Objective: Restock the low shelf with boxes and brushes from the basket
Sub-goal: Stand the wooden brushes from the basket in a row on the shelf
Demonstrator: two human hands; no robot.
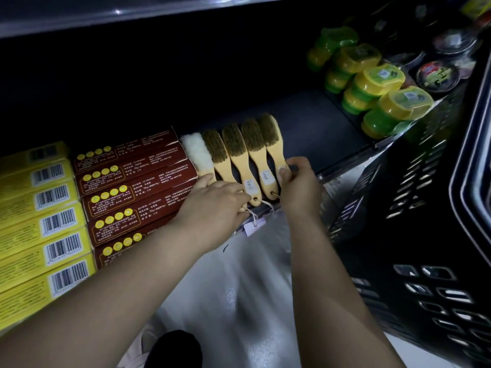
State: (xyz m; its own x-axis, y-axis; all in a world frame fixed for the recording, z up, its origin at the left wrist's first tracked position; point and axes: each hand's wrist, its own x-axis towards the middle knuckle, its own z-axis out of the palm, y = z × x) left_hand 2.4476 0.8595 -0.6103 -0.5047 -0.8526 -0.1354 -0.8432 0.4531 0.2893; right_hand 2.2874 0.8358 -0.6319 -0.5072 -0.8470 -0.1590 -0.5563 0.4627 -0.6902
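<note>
Several wooden-handled brushes lie side by side on the low dark shelf, bristles pointing back. A white fluffy brush lies leftmost. My right hand pinches the handle of the rightmost brush. My left hand rests with straight fingers over the handle ends of the left brushes. Red boxes and yellow boxes are stacked in rows to the left. The black basket stands on the floor at the right.
Green and yellow plastic tubs and dark round tins fill the shelf's right side. Bare shelf lies between the brushes and the tubs. An upper shelf edge overhangs. A shiny grey floor is below.
</note>
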